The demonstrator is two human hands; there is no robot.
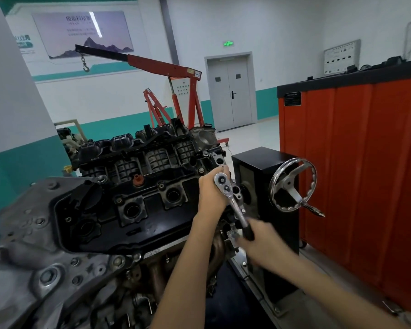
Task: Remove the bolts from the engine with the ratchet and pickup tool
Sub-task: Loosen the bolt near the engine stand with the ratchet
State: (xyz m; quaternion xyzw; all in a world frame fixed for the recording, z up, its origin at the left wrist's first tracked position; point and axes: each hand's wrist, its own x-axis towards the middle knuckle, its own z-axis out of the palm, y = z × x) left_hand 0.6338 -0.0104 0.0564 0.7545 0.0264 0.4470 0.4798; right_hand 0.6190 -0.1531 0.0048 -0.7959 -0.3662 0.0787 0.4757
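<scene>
- My right hand (256,241), nearest to me and blurred, closes its fingers around the black grip of the ratchet (233,203), low on the handle for leverage.
- My left hand (211,193) wraps the ratchet head, I think to keep it straight on a bolt hidden beneath.
- The engine (152,210) faces me; I see no pickup tool.

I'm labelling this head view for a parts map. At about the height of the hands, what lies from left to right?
Grey engine end cover → black valve cover → left hand → ratchet → right hand → chrome handwheel → orange cabinet.
</scene>
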